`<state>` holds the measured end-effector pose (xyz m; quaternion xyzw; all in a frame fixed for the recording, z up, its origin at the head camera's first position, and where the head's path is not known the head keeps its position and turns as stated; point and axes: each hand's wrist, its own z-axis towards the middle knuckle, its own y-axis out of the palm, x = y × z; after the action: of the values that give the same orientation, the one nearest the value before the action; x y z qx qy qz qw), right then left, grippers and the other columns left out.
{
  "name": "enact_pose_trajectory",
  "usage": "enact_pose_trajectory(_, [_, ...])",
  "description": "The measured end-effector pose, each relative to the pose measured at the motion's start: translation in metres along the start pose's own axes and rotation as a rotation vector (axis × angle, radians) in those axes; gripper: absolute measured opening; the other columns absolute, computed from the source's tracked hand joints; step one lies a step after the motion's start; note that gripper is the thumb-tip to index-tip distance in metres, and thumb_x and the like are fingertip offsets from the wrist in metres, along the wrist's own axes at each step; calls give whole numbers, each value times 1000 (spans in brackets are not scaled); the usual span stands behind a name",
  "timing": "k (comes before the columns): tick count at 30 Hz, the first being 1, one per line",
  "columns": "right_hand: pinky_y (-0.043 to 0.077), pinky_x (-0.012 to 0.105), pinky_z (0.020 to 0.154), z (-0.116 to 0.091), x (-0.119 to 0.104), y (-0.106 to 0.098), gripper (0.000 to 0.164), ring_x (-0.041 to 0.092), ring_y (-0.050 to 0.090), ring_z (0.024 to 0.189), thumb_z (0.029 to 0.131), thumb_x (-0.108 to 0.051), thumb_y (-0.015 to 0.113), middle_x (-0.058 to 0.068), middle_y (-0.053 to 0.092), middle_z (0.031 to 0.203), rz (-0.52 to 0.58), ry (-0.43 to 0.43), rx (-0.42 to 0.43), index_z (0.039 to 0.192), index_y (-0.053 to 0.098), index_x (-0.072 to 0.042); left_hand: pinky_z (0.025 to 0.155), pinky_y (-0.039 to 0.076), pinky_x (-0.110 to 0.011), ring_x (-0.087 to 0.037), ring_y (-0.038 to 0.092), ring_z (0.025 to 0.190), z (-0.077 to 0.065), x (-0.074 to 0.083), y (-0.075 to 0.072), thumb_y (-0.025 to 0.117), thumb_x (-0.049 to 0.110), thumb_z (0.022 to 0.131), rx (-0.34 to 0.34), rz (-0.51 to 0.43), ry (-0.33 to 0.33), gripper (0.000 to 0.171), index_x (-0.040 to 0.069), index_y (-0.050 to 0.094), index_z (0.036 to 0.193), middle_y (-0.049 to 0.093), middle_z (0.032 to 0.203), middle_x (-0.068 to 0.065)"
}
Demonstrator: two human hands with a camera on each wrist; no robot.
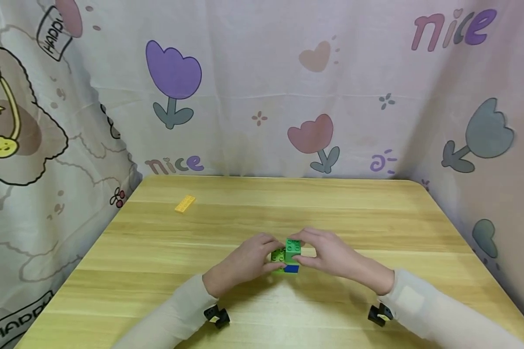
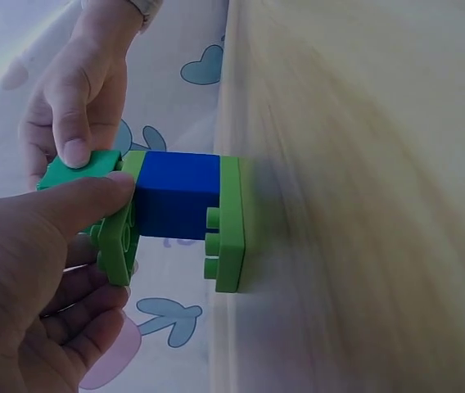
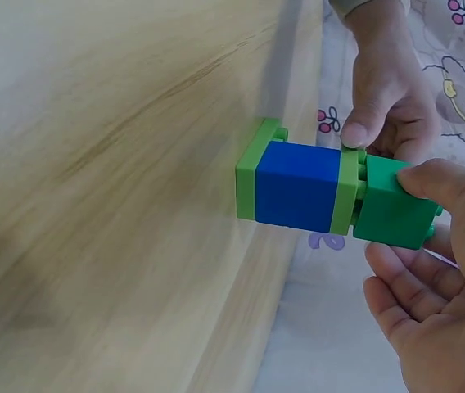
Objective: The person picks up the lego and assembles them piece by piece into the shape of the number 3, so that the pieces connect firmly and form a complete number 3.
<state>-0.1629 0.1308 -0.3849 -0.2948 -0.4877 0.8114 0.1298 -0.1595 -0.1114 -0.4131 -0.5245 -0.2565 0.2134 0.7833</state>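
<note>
A small stack of toy building bricks stands near the middle of the table. A light green plate forms its base, with a blue brick on it and a second light green plate above that. My left hand pinches the upper plate by its edge, thumb on the near side. My right hand holds a darker green brick between thumb and fingers over the right part of that plate. Plate studs show in a narrow gap under the green brick in the right wrist view.
A yellow plate lies on the wooden table at the back left. Patterned cloth hangs behind the table and along both sides. Small black devices are worn at both wrists.
</note>
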Motion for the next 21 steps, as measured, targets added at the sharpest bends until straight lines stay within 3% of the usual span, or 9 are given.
enact_pose_trajectory(9, [55, 29, 78, 0, -1, 3, 40, 13, 67, 89, 86, -25, 77, -2, 68, 105, -14, -25, 35, 120, 65, -8, 82, 51, -23, -13, 60, 95, 1, 0, -1, 71, 39, 89, -31, -24, -25, 43, 7, 67, 117, 65, 108, -2])
enact_pose_trajectory(21, [56, 29, 74, 1, -7, 0, 40, 16, 68, 87, 85, -26, 78, 1, 70, 103, -35, 27, 13, 119, 67, -7, 78, 52, -23, -13, 60, 92, 2, 3, -3, 71, 40, 89, -35, -35, -43, 42, 7, 68, 115, 66, 106, -1])
